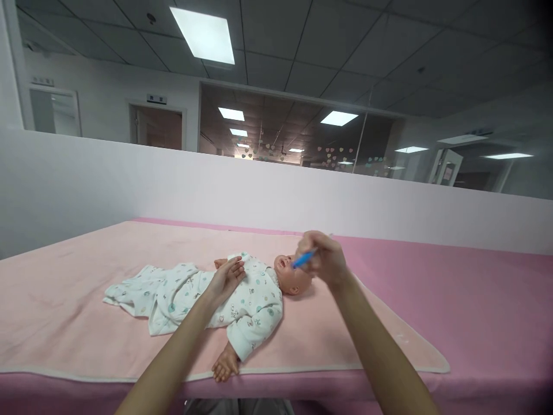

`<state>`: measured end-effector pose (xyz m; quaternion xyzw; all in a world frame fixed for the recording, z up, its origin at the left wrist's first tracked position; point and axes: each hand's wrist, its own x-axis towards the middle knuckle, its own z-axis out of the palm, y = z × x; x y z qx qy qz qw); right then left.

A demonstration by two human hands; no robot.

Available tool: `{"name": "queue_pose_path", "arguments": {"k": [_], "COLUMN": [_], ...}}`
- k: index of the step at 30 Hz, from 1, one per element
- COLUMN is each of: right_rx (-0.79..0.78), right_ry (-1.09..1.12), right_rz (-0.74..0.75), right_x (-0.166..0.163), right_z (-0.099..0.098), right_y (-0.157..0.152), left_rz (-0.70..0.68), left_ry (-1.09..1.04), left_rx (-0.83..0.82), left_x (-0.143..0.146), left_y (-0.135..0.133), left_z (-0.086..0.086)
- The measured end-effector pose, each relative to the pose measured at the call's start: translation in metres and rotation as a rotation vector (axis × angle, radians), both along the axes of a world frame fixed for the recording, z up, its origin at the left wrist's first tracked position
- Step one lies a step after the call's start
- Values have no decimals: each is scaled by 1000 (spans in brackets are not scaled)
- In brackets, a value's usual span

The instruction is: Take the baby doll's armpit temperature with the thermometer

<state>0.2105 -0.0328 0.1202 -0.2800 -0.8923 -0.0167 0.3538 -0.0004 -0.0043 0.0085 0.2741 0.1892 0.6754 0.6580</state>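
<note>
A baby doll (pixel 286 276) in a white patterned outfit (pixel 254 300) lies on its back, its head to the right and its mouth open. My left hand (pixel 228 278) rests against the doll's chest, holding nothing, with its fingers loosely stretched. Above the doll's head, my right hand (pixel 322 256) is closed around a slim blue stick-shaped tool (pixel 305 259). Its lower tip is close to the doll's face; whether they touch, I cannot tell. Motion blurs this hand and the tool, so its exact kind does not show.
Under the doll is a peach blanket (pixel 78 311) with a pale edge, spread over a pink padded surface (pixel 484 311). A low white wall (pixel 276 196) runs along the back, with glass panels above it. The doll's near hand (pixel 225 363) reaches the front edge.
</note>
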Motion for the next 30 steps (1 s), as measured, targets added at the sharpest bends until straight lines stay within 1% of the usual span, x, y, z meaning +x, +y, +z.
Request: {"name": "queue_pose_path", "arguments": {"k": [2, 4, 6, 8, 10, 11, 13, 14, 16, 19, 20, 22, 26, 28, 29, 30], "right_rx": [61, 93, 88, 60, 12, -22, -106, -145, -190, -188, -180, -153, -74, -56, -54, -56], "right_ry": [23, -5, -5, 53, 108, 99, 24, -22, -110, -239, -282, -358, -464, -471, -444, -364], "right_rz": [-39, -37, -24, -35, -63, -69, -79, -96, -168, -321, -353, -367, -313, -309, -310, -321], "right_x": [0, -2, -4, 1, 10, 16, 29, 36, 49, 68, 73, 83, 94, 93, 90, 85], "right_z": [-7, -16, -24, -34, -49, -57, -78, -88, -106, -123, -126, -130, -130, -128, -125, -122], "right_y": [-1, -3, -5, -9, -16, -20, -27, -29, -31, -26, -23, -17, -11, -11, -11, -11], "left_rz": [20, 36, 69, 120, 229, 301, 439, 481, 506, 513, 515, 514, 499, 487, 483, 487], "left_ry": [46, 98, 154, 256, 454, 587, 868, 984, 1123, 1182, 1200, 1260, 1399, 1419, 1412, 1396], "left_rx": [23, 60, 85, 101, 156, 213, 348, 405, 454, 433, 434, 462, 548, 554, 555, 560], "left_x": [2, 2, 3, 5, 10, 13, 19, 22, 26, 29, 30, 31, 34, 35, 35, 35], "left_y": [0, 0, 1, 1, 0, -2, -5, -6, -7, -3, -1, 6, 17, 18, 18, 16], "left_z": [-1, -2, -3, -5, -6, -7, -8, -8, -8, -5, -4, -1, 1, -1, -2, -4]}}
